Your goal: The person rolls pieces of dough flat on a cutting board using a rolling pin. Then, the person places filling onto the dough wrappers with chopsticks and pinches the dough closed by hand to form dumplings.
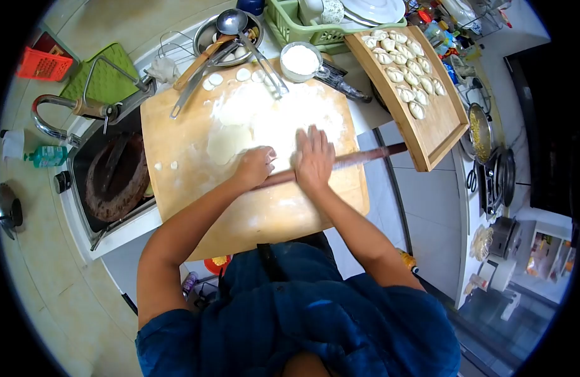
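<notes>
A long brown rolling pin (pixel 356 158) lies across the near half of a floured wooden board (pixel 252 220), its right end reaching past the board's edge. My right hand (pixel 314 160) rests flat on the pin with fingers stretched forward. Curled closed, my left hand (pixel 255 168) is beside the pin's left end; what its fingers hold, if anything, is hidden. A flat sheet of dough (pixel 229 143) lies just beyond my left hand. White flour (pixel 274 119) covers the board's middle. Several small dough rounds (pixel 243 75) sit along the far edge, and small dough bits (pixel 166 166) lie at the left.
A wooden tray (pixel 444 119) of filled dumplings (pixel 409 66) stands at the right. Behind the board are a bowl of flour (pixel 300 61), a metal bowl (pixel 255 31) with a ladle (pixel 232 22) across it, and a green dish rack (pixel 283 22). The sink (pixel 82 195) is left.
</notes>
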### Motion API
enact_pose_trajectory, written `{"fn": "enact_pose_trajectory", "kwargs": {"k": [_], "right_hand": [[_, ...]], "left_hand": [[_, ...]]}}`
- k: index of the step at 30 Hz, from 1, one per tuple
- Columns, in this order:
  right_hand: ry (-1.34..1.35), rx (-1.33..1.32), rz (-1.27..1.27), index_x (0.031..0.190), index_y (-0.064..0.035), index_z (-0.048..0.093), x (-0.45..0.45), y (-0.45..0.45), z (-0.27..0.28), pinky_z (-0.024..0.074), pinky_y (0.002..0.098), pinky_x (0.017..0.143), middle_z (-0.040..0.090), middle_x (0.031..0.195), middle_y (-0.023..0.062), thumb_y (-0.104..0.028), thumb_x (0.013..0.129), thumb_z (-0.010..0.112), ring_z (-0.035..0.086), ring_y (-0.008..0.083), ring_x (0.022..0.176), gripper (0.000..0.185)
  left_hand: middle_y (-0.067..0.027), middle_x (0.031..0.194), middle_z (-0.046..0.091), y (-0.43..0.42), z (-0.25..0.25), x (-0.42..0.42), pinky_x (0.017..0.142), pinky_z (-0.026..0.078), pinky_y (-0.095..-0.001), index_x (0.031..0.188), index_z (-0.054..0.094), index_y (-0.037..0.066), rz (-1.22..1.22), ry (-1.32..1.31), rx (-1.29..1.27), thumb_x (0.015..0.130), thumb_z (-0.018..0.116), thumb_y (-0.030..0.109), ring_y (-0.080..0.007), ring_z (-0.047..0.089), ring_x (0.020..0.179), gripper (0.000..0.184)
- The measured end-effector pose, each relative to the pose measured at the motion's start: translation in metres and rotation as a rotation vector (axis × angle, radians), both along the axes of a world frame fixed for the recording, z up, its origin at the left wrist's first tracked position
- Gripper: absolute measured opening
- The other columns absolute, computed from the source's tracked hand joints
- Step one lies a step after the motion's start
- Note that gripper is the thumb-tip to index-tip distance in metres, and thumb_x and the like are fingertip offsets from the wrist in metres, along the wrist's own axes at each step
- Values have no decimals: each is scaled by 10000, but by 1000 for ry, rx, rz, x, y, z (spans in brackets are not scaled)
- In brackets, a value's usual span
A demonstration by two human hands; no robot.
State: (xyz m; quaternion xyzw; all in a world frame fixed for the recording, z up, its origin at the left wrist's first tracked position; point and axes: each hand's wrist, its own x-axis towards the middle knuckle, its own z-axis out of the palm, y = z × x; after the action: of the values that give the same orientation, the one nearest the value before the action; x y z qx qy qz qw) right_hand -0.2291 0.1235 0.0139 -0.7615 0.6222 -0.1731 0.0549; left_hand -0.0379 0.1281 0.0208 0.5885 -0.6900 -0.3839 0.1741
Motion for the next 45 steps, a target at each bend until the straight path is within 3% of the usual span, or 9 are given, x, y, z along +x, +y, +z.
{"fn": "enact_pose_trajectory", "kwargs": {"k": [6,11,17,25,30,34,38,42,45], "right_hand": [[37,-101,-11,1392,-114,488,27,-62,-2,237,538,1147,412,1476,184,-188,863,558,352,363,1383,539],[-24,8,76,1344,-109,540,-14,52,2,276,586,1065,477,1413,193,-149,840,563,415,406,1305,506],[-13,16,-21,1401,-109,476,13,-10,8,283,547,1095,419,1468,188,-191,872,567,373,390,1352,543],[-37,61,100,1369,-87,506,7,13,12,281,560,1092,437,1446,218,-137,831,570,389,413,1338,544],[3,-57,78,1356,-89,534,-3,38,-5,303,558,1057,479,1412,220,-134,818,582,409,414,1317,542],[-40,-60,0,1383,-83,485,32,-41,9,282,525,1112,415,1459,202,-141,845,569,371,392,1354,547],[-14,-53,33,1372,-88,493,33,-38,10,301,502,1110,413,1459,207,-150,861,560,365,386,1362,518],[24,8,105,1356,-110,530,-4,54,-3,279,594,1046,462,1430,189,-198,849,589,407,391,1315,517],[14,5,130,1360,-112,529,-12,70,1,267,592,1059,461,1429,192,-200,873,578,403,399,1315,497]], "left_hand": [[-193,842,663,-40,-3,-15,788,511,-464,899,664,36,-211,-280,-52,799,640,104,-363,646,828,123],[-165,844,623,-16,-40,2,770,496,-472,815,601,44,-185,-198,-336,761,652,86,-362,615,848,85],[-207,892,688,9,10,0,792,525,-459,1038,624,30,116,-72,-51,791,638,102,-381,662,854,258],[-175,842,682,-18,-17,2,772,522,-458,877,673,40,-174,-265,-135,813,662,177,-367,655,819,151],[-196,926,684,7,3,13,792,512,-461,928,645,23,175,92,203,823,646,153,-371,658,870,167],[-207,939,686,-3,-11,-5,808,514,-480,952,653,16,125,-95,-130,844,622,158,-383,657,892,181],[-185,913,688,-25,-3,-12,807,513,-470,941,648,37,9,-276,12,848,656,201,-379,655,881,189],[-176,884,677,-4,-16,7,750,517,-447,950,612,23,335,-69,-103,853,647,134,-360,656,835,152],[-176,879,657,26,-24,10,739,508,-428,973,587,11,587,409,302,845,621,65,-331,654,808,143]]}}
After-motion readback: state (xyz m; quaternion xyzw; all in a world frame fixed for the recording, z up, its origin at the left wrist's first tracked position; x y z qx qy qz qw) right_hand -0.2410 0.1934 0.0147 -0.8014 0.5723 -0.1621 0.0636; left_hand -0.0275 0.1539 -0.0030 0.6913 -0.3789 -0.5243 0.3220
